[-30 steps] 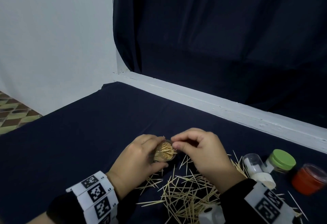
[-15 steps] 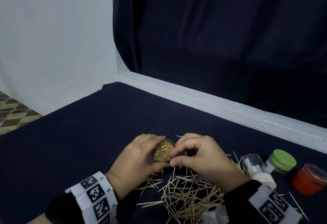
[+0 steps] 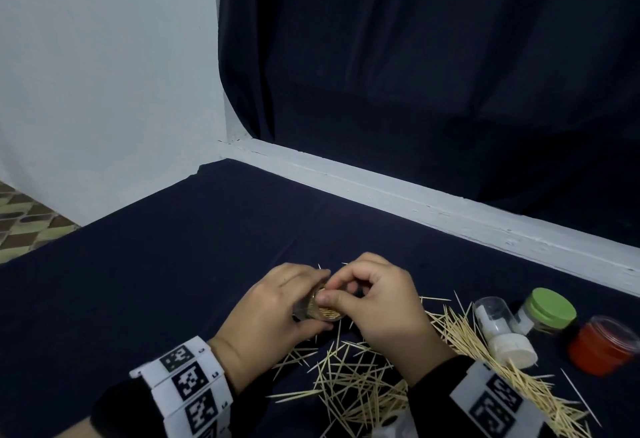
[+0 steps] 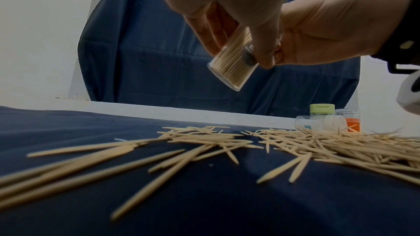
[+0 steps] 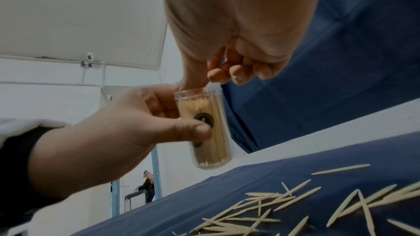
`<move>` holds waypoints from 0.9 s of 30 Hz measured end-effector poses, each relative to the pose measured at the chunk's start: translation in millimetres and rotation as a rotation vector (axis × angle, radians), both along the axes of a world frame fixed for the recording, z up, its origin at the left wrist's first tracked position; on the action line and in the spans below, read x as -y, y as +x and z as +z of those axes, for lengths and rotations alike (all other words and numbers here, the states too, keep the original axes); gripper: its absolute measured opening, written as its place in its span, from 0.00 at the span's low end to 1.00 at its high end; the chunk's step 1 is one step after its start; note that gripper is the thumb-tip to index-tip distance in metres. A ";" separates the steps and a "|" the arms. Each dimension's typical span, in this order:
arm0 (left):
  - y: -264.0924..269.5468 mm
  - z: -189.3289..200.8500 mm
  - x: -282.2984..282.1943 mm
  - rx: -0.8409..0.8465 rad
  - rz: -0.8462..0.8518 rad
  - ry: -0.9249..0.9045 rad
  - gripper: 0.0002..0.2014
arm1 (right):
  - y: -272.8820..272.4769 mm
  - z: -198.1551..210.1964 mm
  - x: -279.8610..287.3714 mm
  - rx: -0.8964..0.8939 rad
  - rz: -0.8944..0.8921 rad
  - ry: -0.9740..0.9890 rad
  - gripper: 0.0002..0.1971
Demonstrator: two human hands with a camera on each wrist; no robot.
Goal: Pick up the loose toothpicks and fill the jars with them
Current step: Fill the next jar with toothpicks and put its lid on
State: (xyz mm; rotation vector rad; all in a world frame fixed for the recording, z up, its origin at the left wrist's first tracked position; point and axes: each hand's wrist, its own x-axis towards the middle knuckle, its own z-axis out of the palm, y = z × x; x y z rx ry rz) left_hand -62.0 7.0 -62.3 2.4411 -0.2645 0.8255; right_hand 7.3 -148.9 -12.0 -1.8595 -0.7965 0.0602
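Left hand [image 3: 273, 313] wrapped round the full jar [image 5: 205, 128]; right hand [image 3: 377, 302] pinching at its mouth. Could tip and spill toothpicks [image 3: 349, 378] toward 5 o'clock.

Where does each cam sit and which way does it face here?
Head: above, looking forward and down at the table; shows left hand, right hand and both tagged wrists.
Left wrist: low over the cloth, looking toward the curtain across loose toothpicks; shows both hands from below.
Right wrist: low, looking up toward the white wall; shows right fingers at the jar mouth and the left-hand grip.
Shared: all three see the toothpick jar.
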 end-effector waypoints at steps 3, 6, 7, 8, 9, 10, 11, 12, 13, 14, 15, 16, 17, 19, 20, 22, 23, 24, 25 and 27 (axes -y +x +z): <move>0.0 0.3 -0.6 0.014 0.007 -0.030 0.27 | 1.8 8.7 3.5 -0.013 0.028 0.050 0.11; 0.0 1.4 -1.4 0.031 0.014 -0.044 0.26 | 4.1 12.6 5.5 -0.064 0.020 0.087 0.11; -0.2 1.9 -1.0 0.036 0.016 -0.048 0.25 | 3.4 11.2 4.2 -0.073 0.003 0.077 0.11; -0.6 2.4 -0.4 0.042 0.017 -0.053 0.25 | 2.7 8.9 2.1 -0.075 -0.019 0.055 0.12; -0.8 3.0 0.3 0.049 0.017 -0.057 0.25 | 1.7 6.6 0.3 -0.066 -0.043 0.021 0.13; -0.9 3.2 0.5 0.054 0.018 -0.057 0.24 | 0.5 5.0 -1.1 -0.047 -0.068 -0.021 0.14; -1.1 3.3 0.6 0.057 0.019 -0.056 0.24 | -0.7 4.3 -1.7 -0.024 -0.083 -0.054 0.15; -1.1 3.4 0.2 0.059 0.021 -0.057 0.24 | -1.5 4.5 -1.8 -0.007 -0.088 -0.067 0.15; -1.2 3.5 -0.6 0.059 0.023 -0.064 0.24 | -1.5 5.2 -1.4 -0.004 -0.084 -0.059 0.15; -1.4 4.0 -1.4 0.058 0.027 -0.076 0.24 | -1.0 5.9 -0.8 -0.014 -0.082 -0.036 0.14; -1.6 4.9 -1.9 0.058 0.032 -0.087 0.24 | -0.4 6.9 -0.4 -0.034 -0.087 -0.007 0.13; -1.9 5.9 -1.9 0.061 0.038 -0.093 0.24 | 0.0 7.6 -0.4 -0.052 -0.097 0.016 0.12; -2.2 6.9 -1.5 0.065 0.041 -0.095 0.24 | 0.7 7.2 -0.7 -0.059 -0.111 0.026 0.12; -2.8 8.7 -0.2 0.073 0.038 -0.097 0.23 | 0.7 6.3 -2.2 -0.045 -0.134 -0.011 0.15; -3.2 9.0 0.1 0.072 0.036 -0.097 0.23 | -0.4 6.7 -2.7 -0.039 -0.133 -0.039 0.16; -3.5 9.3 -0.9 0.068 0.051 -0.093 0.23 | 1.1 9.1 -1.0 -0.063 -0.124 -0.018 0.15; -3.5 8.9 -2.3 0.067 0.069 -0.084 0.24 | 4.4 12.0 2.0 -0.086 -0.137 0.035 0.14; -3.6 8.5 -4.0 0.069 0.091 -0.073 0.25 | 9.4 15.3 7.0 -0.102 -0.168 0.084 0.12; -3.5 8.4 -5.8 0.070 0.113 -0.064 0.27 | 15.5 19.2 13.8 -0.105 -0.204 0.106 0.09; -4.0 10.0 -9.4 0.065 0.153 -0.052 0.27 | 31.8 23.1 30.3 -0.060 -0.259 0.000 0.04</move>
